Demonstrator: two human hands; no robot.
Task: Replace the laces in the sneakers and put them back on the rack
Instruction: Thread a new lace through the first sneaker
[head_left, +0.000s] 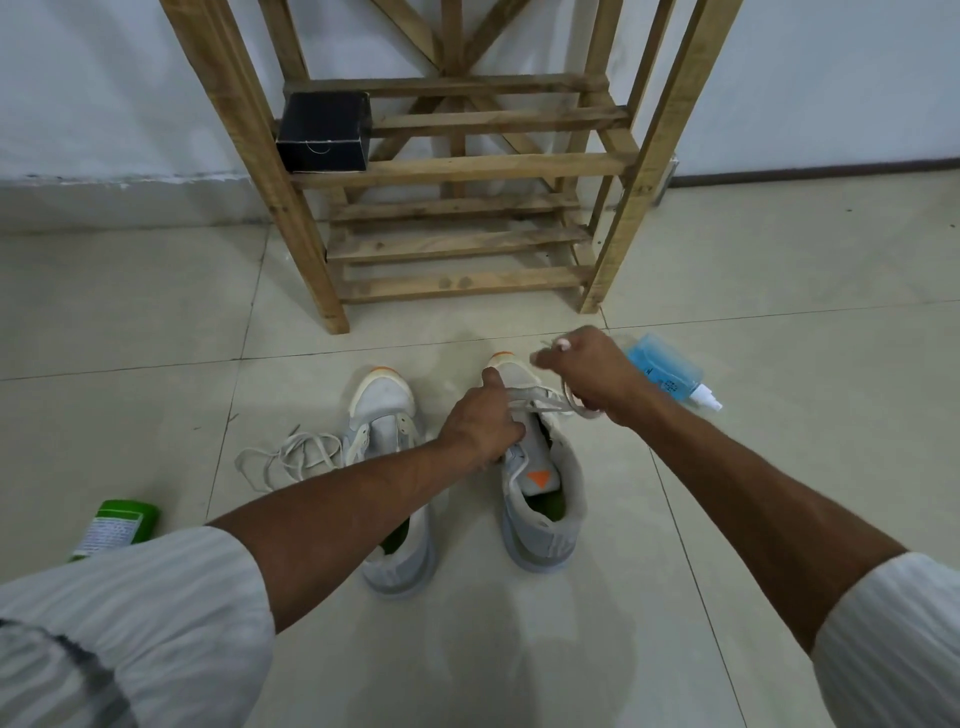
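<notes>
Nearest, two white ribbed sleeves (156, 613) are seen at the bottom corners, with bare forearms reaching forward over a pale tiled floor (519, 665). A green bottle (122, 527) is laid on its side at the near left.

Two grey-white sneakers with orange toe tips are stood side by side on the floor, toes pointing away. The left-hand sneaker (382, 410) is partly crossed by the left forearm, and no lace is seen in its eyelets; a loose lace (291, 457) is tangled on the floor just beside it, to its left. The right-hand sneaker (545, 535) is gripped by the left hand (480, 421) at its left eyelet edge, the fingers curled against the tongue and one digit stretched toward the toe. A lace (540, 402) is threaded across the far eyelets of this sneaker. It is pinched by the right hand (587, 374), raised just right of the toe, with a loop hanging below the fist.

Just beyond that hand, a blue spray bottle (667, 371) is laid on the floor. Farther off, a slatted wooden rack (457, 244) is stood against a white wall, and a black box (324, 132) is set at the left end of a higher shelf.
</notes>
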